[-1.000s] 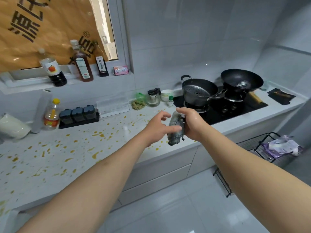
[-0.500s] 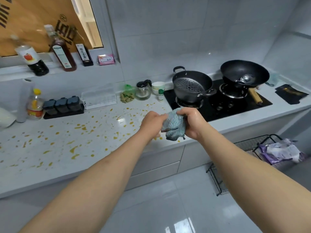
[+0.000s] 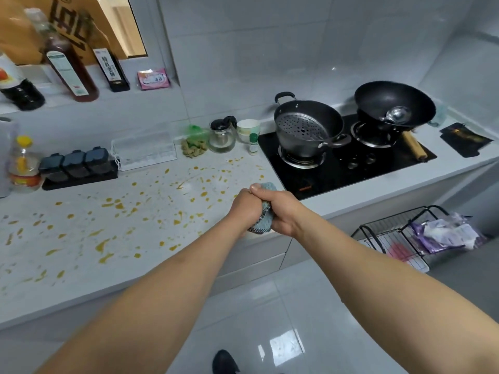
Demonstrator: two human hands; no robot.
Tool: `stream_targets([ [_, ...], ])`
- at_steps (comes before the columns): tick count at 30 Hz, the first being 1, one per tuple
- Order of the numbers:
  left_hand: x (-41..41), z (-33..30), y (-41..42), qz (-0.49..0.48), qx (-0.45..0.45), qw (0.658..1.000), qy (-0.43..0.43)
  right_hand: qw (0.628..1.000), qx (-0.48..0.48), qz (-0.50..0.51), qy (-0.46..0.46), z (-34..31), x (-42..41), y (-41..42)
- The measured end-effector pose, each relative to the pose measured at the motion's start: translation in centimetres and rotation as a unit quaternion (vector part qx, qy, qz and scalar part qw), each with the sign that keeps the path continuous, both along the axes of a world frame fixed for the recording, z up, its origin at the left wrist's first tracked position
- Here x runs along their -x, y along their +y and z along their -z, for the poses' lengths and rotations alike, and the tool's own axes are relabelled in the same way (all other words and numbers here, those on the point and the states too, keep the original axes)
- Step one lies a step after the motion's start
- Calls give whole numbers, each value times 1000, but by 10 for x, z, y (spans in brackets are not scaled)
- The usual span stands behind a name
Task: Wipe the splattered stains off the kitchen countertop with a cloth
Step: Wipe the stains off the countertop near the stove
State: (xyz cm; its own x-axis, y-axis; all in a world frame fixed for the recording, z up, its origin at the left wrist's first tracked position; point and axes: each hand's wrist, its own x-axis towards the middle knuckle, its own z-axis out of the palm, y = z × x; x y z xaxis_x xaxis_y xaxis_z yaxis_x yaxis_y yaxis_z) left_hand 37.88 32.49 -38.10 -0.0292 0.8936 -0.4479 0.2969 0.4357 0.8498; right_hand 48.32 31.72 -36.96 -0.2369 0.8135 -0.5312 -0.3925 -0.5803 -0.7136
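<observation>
Both hands, left hand and right hand, grip the cloth

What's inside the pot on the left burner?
A perforated metal steamer plate sits tilted inside the pot, leaning against the near-left wall. Whatever lies under the plate at the pot's bottom is covered, so it cannot be seen.

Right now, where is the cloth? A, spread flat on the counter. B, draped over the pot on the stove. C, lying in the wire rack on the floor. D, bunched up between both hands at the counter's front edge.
D: the cloth is wadded between the left hand and the right hand, both curled round it, at the counter edge.
</observation>
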Motion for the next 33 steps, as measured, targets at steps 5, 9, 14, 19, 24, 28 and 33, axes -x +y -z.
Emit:
stream_targets([
  [5,11,15,35,16,2,1000,18,998,48,2,-28,13,-10,28],
  [9,21,26,48,72,79,993,-54,984,40,70,-161,31,-31,43],
  [14,26,50,48,106,123,987,5,942,11,71,-327,67,-73,54],
  [19,32,73,44,62,197,978,27,826,-16,-39,-563,103,-116,67],
  [24,27,95,37,-51,248,966,56,678,-158,-140,-704,141,-144,73],
  [28,25,111,33,-85,198,968,127,632,-217,-255,-698,174,-148,73],
  [33,32,125,16,-69,188,948,248,571,-261,-309,-715,192,-139,69],
])
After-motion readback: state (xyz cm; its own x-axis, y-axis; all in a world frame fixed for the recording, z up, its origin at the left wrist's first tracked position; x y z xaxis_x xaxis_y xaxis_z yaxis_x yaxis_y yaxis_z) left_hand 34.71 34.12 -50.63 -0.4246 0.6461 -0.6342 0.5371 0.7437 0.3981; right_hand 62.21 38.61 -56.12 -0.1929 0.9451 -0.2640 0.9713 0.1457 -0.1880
